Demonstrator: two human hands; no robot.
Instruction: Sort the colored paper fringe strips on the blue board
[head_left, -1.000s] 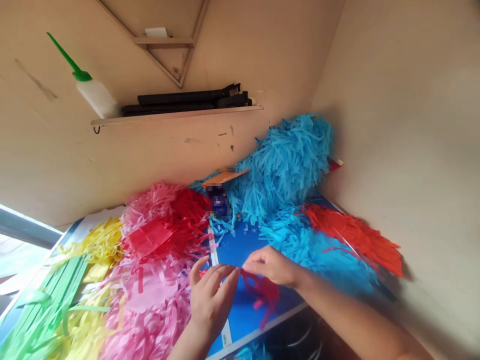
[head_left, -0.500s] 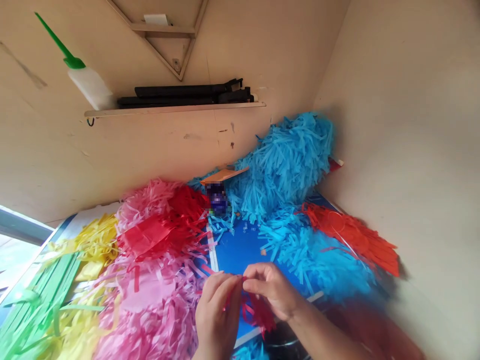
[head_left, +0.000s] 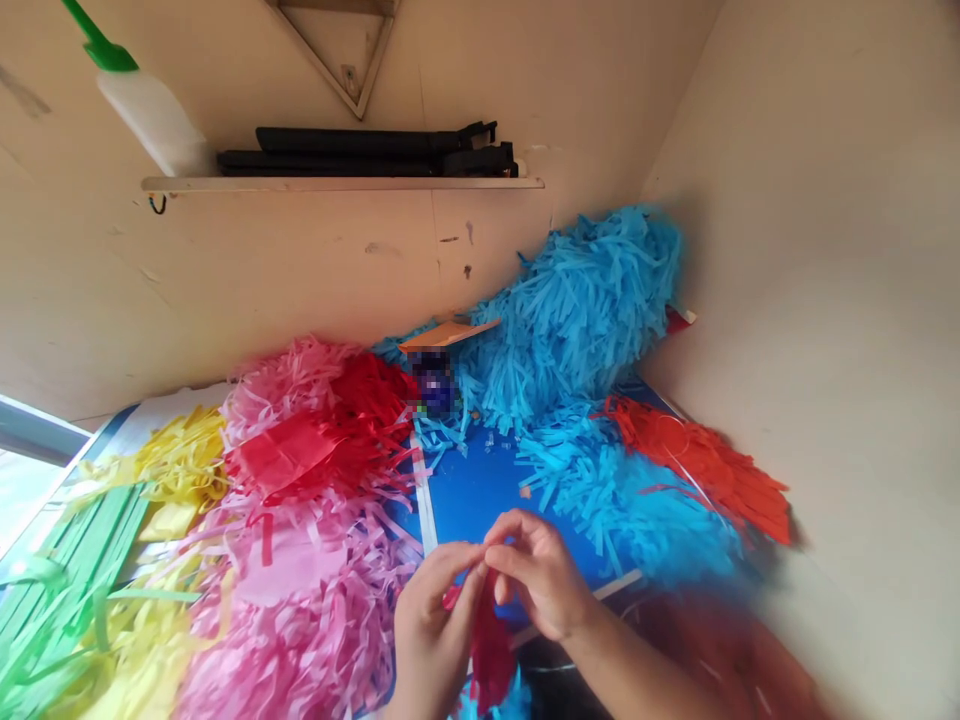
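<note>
My left hand (head_left: 441,610) is closed, its thumb and fingers pinching the top of a bunch of red tissue paper strips (head_left: 493,650). From the right, my right hand (head_left: 541,570) pinches the same top end, its fingertips meeting those of the left. Below the fingers the red strips hang down, partly hidden by the left hand. Under my hands lies the blue tabletop (head_left: 476,485). A big heap of pink tissue fringe (head_left: 300,620) lies just left of my left hand. Light-blue fringe (head_left: 622,490) spreads beyond my right hand.
Red fringe (head_left: 300,450), yellow strips (head_left: 187,455) and green strips (head_left: 82,550) lie on the left. Orange-red fringe (head_left: 705,460) is at the right by the wall. A tall light-blue fringe pile (head_left: 592,300) leans in the corner. The wall shelf (head_left: 337,184) holds a green-capped bottle (head_left: 154,110).
The red strips between my hands have swung to hang straighter down and further left. Both hands stay pinched together. The view has tilted slightly, so the shelf appears higher.
</note>
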